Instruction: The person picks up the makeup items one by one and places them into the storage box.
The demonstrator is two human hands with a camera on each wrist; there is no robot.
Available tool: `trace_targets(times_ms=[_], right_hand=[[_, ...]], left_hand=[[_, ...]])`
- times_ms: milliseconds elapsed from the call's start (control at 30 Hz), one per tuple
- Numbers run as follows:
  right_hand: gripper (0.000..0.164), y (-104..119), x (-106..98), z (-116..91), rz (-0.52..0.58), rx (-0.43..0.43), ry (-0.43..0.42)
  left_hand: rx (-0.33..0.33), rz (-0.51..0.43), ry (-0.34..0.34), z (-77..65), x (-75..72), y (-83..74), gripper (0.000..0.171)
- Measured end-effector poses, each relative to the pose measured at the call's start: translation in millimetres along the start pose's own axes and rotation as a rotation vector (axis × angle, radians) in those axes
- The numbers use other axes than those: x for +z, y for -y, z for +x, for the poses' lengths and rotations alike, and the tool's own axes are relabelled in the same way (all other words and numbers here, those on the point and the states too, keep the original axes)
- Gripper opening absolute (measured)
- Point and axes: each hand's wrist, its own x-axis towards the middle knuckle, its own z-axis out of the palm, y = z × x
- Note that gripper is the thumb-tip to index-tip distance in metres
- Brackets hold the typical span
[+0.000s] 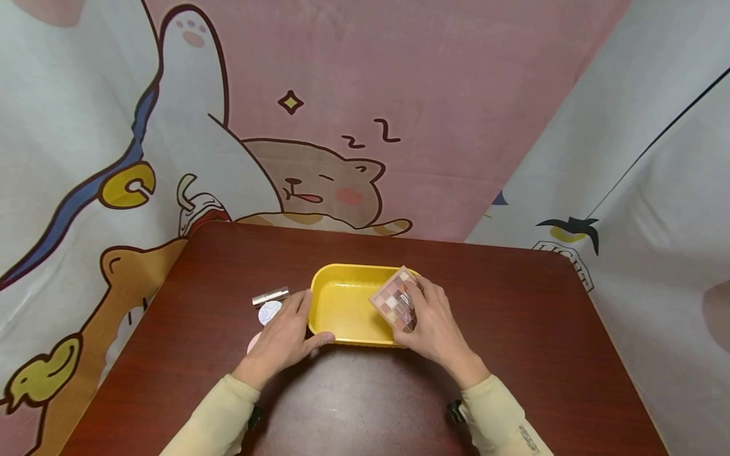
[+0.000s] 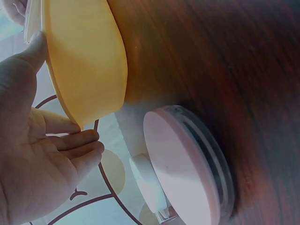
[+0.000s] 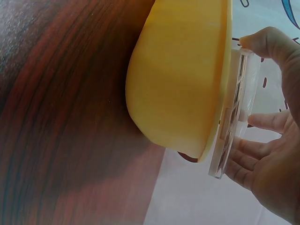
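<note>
A yellow plastic tray (image 1: 344, 311) stands on the table between both hands. My left hand (image 1: 288, 335) touches its near left corner, with the thumb on the near rim and the fingers, mostly straight, along the left side. With my right hand (image 1: 436, 323) I hold an eyeshadow palette (image 1: 393, 294) over the tray's right end, thumb at its near edge and fingers at the far one. Rows of pink and brown pans show through its clear lid. In the right wrist view the palette (image 3: 229, 117) is tilted beside the tray's rim.
Left of the tray lie a silver tube (image 1: 270, 296) and a round white patterned case (image 1: 269, 312). A round pink-lidded container (image 2: 183, 164) sits below my left hand, mostly covered by it in the head view. The dark wooden table (image 1: 513, 304) meets cartoon-printed cloth behind.
</note>
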Motion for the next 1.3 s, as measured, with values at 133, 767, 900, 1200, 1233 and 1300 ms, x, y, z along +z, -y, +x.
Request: trace_targets(times_ms=[133, 767, 900, 1200, 1233, 1300], right_hand=[[0.084, 1, 2, 3, 0.003, 0.001, 0.007], [0.091, -2, 10, 9, -0.003, -0.022, 0.050], [0.088, -3, 11, 10, 0.008, -0.041, 0.058], [0.092, -5, 12, 14, 0.024, -0.051, 0.120], [0.092, -5, 12, 14, 0.029, -0.046, 0.129], [0.093, -5, 12, 15, 0.038, -0.036, 0.144]], left_hand=[[-0.007, 0.001, 0.005, 0.1, 0.1, -0.1, 0.101], [-0.010, -0.006, 0.007, -0.2, -0.3, -0.7, 0.102], [-0.004, -0.011, 0.005, -0.2, -0.5, -0.8, 0.101], [-0.005, -0.013, 0.008, -0.8, -0.6, -1.2, 0.101], [-0.003, -0.014, 0.006, -0.9, -0.5, -1.2, 0.100], [-0.002, -0.011, 0.004, -1.2, -0.4, -0.9, 0.100]])
